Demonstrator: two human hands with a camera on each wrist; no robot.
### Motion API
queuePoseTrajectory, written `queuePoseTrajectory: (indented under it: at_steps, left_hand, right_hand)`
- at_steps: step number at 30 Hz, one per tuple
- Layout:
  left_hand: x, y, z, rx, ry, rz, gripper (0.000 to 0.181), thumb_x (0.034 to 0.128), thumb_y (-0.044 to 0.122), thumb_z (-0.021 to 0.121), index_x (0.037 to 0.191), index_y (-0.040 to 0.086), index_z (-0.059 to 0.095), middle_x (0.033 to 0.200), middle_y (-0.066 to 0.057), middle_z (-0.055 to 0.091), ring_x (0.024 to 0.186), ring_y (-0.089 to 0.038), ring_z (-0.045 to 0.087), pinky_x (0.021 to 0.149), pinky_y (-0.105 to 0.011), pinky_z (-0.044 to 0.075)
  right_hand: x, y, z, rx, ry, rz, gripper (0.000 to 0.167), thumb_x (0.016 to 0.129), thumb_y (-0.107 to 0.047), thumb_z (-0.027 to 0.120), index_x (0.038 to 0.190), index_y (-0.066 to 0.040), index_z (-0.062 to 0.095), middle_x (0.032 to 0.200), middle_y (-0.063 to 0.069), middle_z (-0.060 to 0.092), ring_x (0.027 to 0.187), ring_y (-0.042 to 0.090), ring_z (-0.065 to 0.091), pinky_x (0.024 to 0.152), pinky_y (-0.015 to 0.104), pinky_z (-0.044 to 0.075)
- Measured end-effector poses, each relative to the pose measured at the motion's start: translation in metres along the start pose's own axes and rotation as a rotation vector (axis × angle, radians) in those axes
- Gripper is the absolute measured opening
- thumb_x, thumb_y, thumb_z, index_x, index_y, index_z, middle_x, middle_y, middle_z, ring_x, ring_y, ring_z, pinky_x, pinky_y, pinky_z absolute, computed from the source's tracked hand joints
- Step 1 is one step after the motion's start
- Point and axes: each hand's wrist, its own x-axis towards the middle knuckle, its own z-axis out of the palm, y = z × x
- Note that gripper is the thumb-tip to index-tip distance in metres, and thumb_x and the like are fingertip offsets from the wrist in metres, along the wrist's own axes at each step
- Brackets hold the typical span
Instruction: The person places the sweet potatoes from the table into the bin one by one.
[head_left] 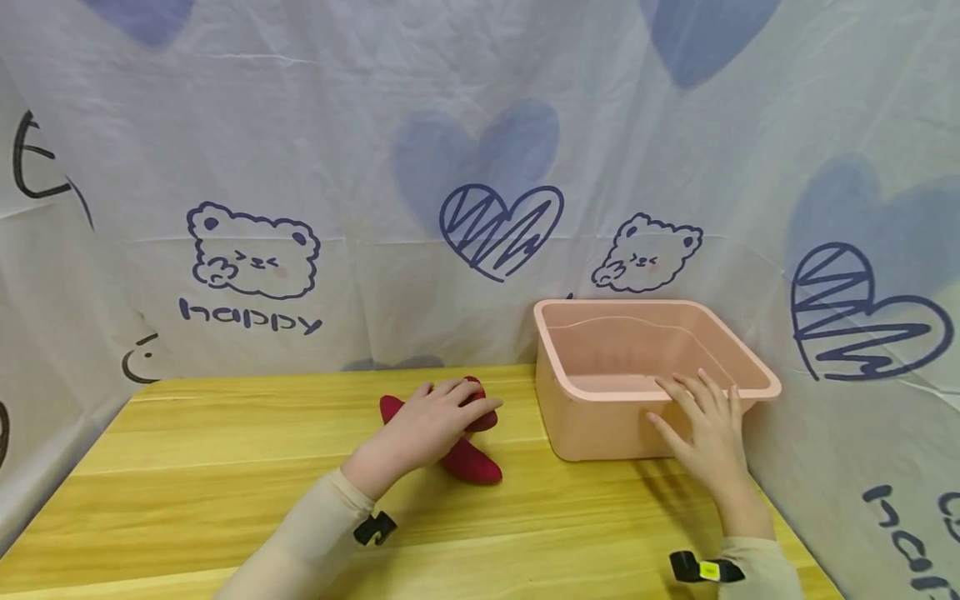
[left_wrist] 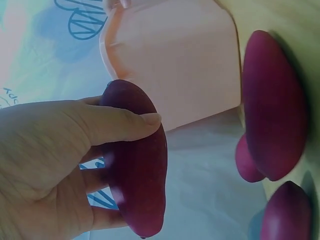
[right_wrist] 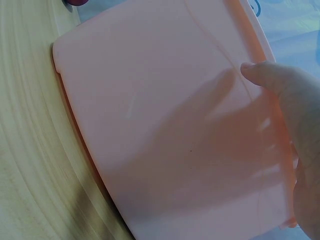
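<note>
My left hand (head_left: 431, 421) grips a dark red-purple sweet potato (left_wrist: 140, 165), its thumb across the near side and its fingers behind. Beneath and beside that hand, more sweet potatoes (head_left: 472, 463) lie on the table; three show in the left wrist view, one large sweet potato (left_wrist: 275, 107) partly covering a smaller one (left_wrist: 248, 162). At the right, my right hand (head_left: 708, 433) holds the front rim of a pink plastic bin (head_left: 600, 425), thumb outside and fingers reaching over the edge. The right wrist view shows the thumb against the bin's outer wall (right_wrist: 150, 115).
The wooden table (head_left: 187, 483) ends at a white cloth (head_left: 360, 167) printed with hearts and bears, which hangs behind and on both sides. The bin stands at the table's back right, close to the cloth. Its visible inner floor holds nothing.
</note>
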Motion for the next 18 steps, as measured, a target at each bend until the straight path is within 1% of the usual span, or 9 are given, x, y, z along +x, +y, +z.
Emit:
queuePoseTrajectory:
  at_steps: [3, 6, 9, 15, 18]
  left_hand:
    - [0.008, 0.000, -0.002, -0.001, 0.016, 0.002, 0.045, 0.0946, 0.018, 0.062, 0.137, 0.029, 0.053, 0.132, -0.005, 0.059, 0.122, -0.027, 0.055, 0.094, -0.051, 0.050]
    - [0.017, 0.000, -0.006, -0.004, 0.021, 0.005, 0.051, 0.0910, 0.018, 0.065, 0.138, 0.030, 0.051, 0.134, -0.005, 0.058, 0.122, -0.027, 0.055, 0.094, -0.050, 0.050]
    - [0.026, 0.001, -0.009, 0.006, 0.019, 0.013, 0.056, 0.0891, 0.015, 0.065, 0.140, 0.030, 0.049, 0.136, -0.005, 0.056, 0.124, -0.027, 0.054, 0.096, -0.049, 0.049]
    - [0.042, 0.004, -0.017, 0.034, 0.011, 0.022, 0.056, 0.0944, 0.006, 0.056, 0.143, 0.032, 0.046, 0.139, -0.003, 0.054, 0.128, -0.025, 0.051, 0.101, -0.048, 0.047]
    - [0.051, 0.006, -0.020, 0.035, -0.004, 0.027, 0.064, 0.0929, 0.001, 0.058, 0.145, 0.033, 0.042, 0.141, -0.002, 0.051, 0.130, -0.025, 0.048, 0.103, -0.048, 0.046]
  right_hand:
    - [0.000, 0.000, 0.000, 0.000, 0.001, 0.001, 0.053, 0.090, -0.048, 0.062, 0.129, -0.013, 0.059, 0.131, 0.020, 0.055, 0.133, 0.049, 0.035, 0.116, 0.066, 0.004]
    - [0.000, 0.000, 0.000, -0.002, -0.002, 0.004, 0.053, 0.090, -0.049, 0.062, 0.129, -0.014, 0.059, 0.131, 0.020, 0.055, 0.133, 0.048, 0.035, 0.116, 0.065, 0.004]
    - [0.000, 0.000, 0.000, -0.005, -0.003, 0.007, 0.053, 0.089, -0.048, 0.062, 0.129, -0.014, 0.059, 0.131, 0.020, 0.055, 0.134, 0.048, 0.035, 0.117, 0.065, 0.004]
    - [0.000, -0.001, 0.000, -0.004, -0.006, 0.010, 0.051, 0.088, -0.043, 0.066, 0.129, -0.014, 0.059, 0.131, 0.019, 0.055, 0.134, 0.048, 0.035, 0.117, 0.065, 0.005]
    - [0.000, 0.000, 0.000, -0.004, -0.007, 0.012, 0.051, 0.088, -0.043, 0.066, 0.129, -0.014, 0.059, 0.132, 0.019, 0.054, 0.134, 0.048, 0.035, 0.117, 0.065, 0.005]
